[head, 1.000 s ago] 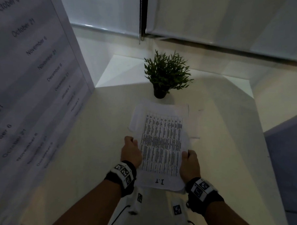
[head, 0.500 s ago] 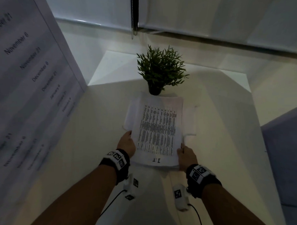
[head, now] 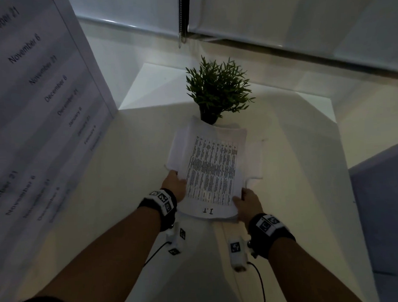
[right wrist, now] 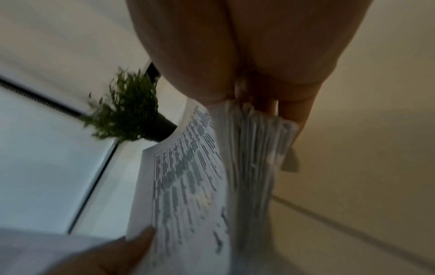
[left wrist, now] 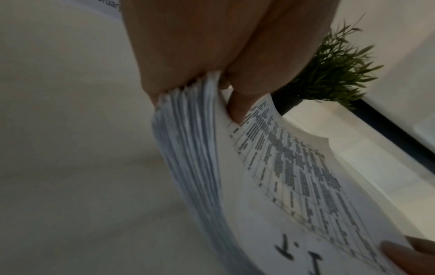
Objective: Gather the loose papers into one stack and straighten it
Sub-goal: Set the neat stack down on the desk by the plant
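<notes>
1. The left hand (head: 176, 183) pinches the left long edge of the white stack of printed paper sheets (head: 213, 173), thumb on the top sheet and fingers underneath; the left wrist view shows the thumb (left wrist: 237, 109) pressed onto the printed page.
2. The stack is held just above the pale tabletop (head: 130, 167), at about 12 o'clock from the person, and its far end almost reaches the black pot of the small green plant (head: 217, 90).
3. The top sheet carries a dense printed table and a handwritten "1.1" near its near edge.
4. In the wrist views the sheet edges fan out unevenly, so I judge the pile gathered but not yet squared.
5. The paper looks light, thin and floppy: the stack bows between the two hands, and sheets protrude at 10 o'clock and 3 o'clock.
6. The sheets are likely to slip against each other, so a loose hold probably lets them slide apart.
7. The best hold seems to be at both long edges near the middle, firm enough to tap a short edge on the tabletop.
8. The right hand (head: 249, 202) grips the near right corner, its fingers curled under the sheets.
</notes>
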Demonstrator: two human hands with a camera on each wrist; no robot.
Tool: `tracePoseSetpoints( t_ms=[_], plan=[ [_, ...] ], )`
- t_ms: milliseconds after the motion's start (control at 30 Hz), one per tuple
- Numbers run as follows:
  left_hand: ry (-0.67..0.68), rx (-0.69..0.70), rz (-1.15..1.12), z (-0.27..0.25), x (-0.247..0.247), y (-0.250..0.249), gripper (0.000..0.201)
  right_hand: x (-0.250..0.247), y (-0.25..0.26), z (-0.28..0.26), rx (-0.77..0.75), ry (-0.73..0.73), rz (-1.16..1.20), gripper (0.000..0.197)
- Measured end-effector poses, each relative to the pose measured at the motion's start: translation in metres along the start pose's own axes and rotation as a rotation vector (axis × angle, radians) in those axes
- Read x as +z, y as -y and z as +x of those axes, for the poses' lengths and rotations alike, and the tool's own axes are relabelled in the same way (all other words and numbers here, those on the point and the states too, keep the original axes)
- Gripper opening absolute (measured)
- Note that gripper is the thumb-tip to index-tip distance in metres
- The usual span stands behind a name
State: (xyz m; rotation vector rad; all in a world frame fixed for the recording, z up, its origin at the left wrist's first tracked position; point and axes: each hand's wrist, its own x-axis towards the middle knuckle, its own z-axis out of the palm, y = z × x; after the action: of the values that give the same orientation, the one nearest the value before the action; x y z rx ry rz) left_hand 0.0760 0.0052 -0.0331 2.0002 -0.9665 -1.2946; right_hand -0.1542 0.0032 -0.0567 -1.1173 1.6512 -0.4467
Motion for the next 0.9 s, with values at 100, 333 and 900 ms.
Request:
tracePoseSetpoints(
  t_ms=[100,333,900],
  plan=[
    [-0.016,0.051,-0.035,-0.019,0.001,0.018,0.023,-0.004,-0.014,-0.014,0.062,0.028,0.099,0.036],
    [-0.037,0.173,-0.083,-0.039,-0.001,0.035,0.011,-0.005,-0.018,-0.030,0.021,-0.024,0.198,0.031],
    [-0.057,0.021,0.043,0.014,-0.002,0.011,0.020,-0.003,0.019,-0.018,0.218,0.006,0.066,0.021]
  ],
)
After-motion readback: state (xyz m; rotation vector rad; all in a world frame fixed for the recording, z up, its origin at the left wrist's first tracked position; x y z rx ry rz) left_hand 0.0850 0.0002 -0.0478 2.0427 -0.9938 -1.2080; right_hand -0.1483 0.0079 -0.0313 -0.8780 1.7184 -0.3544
